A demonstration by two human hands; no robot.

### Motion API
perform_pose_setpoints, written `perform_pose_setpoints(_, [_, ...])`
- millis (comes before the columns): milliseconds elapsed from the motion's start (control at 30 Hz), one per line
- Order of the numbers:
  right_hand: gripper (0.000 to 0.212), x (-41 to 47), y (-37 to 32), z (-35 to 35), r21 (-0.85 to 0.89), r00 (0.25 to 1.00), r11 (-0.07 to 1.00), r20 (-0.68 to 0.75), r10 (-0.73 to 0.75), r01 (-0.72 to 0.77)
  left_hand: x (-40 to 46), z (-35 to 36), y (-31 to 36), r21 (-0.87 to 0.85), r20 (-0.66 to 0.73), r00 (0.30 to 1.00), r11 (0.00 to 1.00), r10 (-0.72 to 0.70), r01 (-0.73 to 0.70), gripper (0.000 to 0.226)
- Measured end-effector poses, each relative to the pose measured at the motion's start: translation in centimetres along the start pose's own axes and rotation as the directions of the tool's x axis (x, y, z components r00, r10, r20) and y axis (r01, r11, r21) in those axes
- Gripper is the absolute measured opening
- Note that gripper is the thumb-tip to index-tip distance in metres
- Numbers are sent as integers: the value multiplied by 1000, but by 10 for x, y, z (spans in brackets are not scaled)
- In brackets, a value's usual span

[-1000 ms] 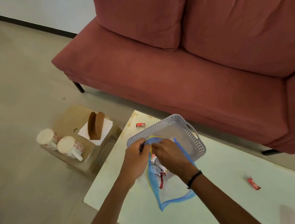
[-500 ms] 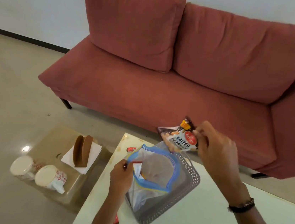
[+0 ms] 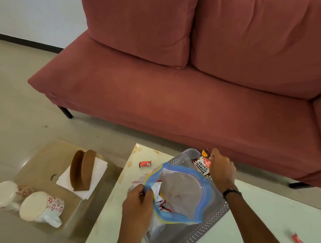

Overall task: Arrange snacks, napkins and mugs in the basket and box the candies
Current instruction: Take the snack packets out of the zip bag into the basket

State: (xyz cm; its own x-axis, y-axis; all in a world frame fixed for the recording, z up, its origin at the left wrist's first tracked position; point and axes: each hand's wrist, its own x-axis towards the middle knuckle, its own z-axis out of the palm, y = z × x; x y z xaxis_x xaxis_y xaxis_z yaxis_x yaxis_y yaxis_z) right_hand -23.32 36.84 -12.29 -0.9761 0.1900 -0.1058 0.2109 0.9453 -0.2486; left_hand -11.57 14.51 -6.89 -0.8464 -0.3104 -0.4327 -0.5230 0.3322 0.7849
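Observation:
A grey perforated basket (image 3: 199, 239) sits on the white table (image 3: 259, 234). Over it gapes a clear zip bag (image 3: 178, 196) with a blue rim, snack packets visible inside. My left hand (image 3: 138, 203) pinches the bag's near rim. My right hand (image 3: 221, 170) holds a salted peanuts packet (image 3: 202, 165) at the basket's far corner, low inside the rim. Two red candies lie on the table, one (image 3: 145, 163) left of the basket and one (image 3: 301, 242) far right. Two floral mugs (image 3: 24, 202) lie on their sides on a low glass side table, beside white napkins (image 3: 82, 176).
A brown wooden napkin holder (image 3: 82, 169) stands on the napkins. The low glass side table (image 3: 37, 158) sits left of the white table. A red sofa (image 3: 180, 83) fills the space behind, close to the table's far edge.
My right hand drew the peanuts packet out of the bag, lifted it, then lowered it to the basket's far corner. The left hand kept hold of the bag's rim.

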Motion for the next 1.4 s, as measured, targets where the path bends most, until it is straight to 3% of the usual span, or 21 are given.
perform_pose_setpoints(200, [13,19,9,36,50,992,998,123,20,-26,0,2,-10,-115,40,999,993,-15,20,29])
perform_pose_setpoints(333, [32,14,19,33,94,985,993,163,48,-64,0,2,-13,-141,40,999,990,-27,33,25])
perform_pose_setpoints(400, [34,5,18,11,207,997,976,52,61,-70,-2,3,-10,-135,33,999,990,-24,28,26])
perform_pose_setpoints(500, [9,-39,-3,-42,445,981,888,-193,-25,110,-5,5,-4,-137,20,999,990,-27,29,30])
perform_pose_setpoints(567, [11,-78,-31,-62,455,977,866,-48,-209,208,-6,5,-1,-117,14,999,993,-32,33,29])
perform_pose_setpoints(667, [18,-110,-74,-35,281,796,874,370,-480,396,-9,4,0,-102,21,999,994,-31,33,27])
perform_pose_setpoints(800, [37,-94,-105,15,91,684,793,454,-571,603,-13,-1,-8,-136,36,998,990,-44,48,29])
perform_pose_setpoints(900, [34,-78,-112,38,-60,709,733,316,-630,678,-13,-4,-13,-147,35,998,988,-50,55,22])
perform_pose_setpoints(1000, [32,-75,-114,59,-176,687,693,435,-583,699,-14,-6,-14,-194,32,998,979,-51,56,21])
perform_pose_setpoints(1100, [29,-78,-117,67,-160,751,773,418,-510,614,-15,-6,-14,-213,27,998,975,-58,63,23])
perform_pose_setpoints(1200, [18,-81,-121,62,-81,842,853,234,-486,515,-15,-8,-15,-209,30,998,976,-53,58,25])
perform_pose_setpoints(1267, [21,-85,-120,56,-33,851,881,277,-446,472,-14,-9,-15,-198,27,998,979,-49,53,27])
perform_pose_setpoints(1400, [22,-99,-103,34,-128,833,832,230,-504,539,-14,-11,-14,-219,1,998,974,-63,62,28])
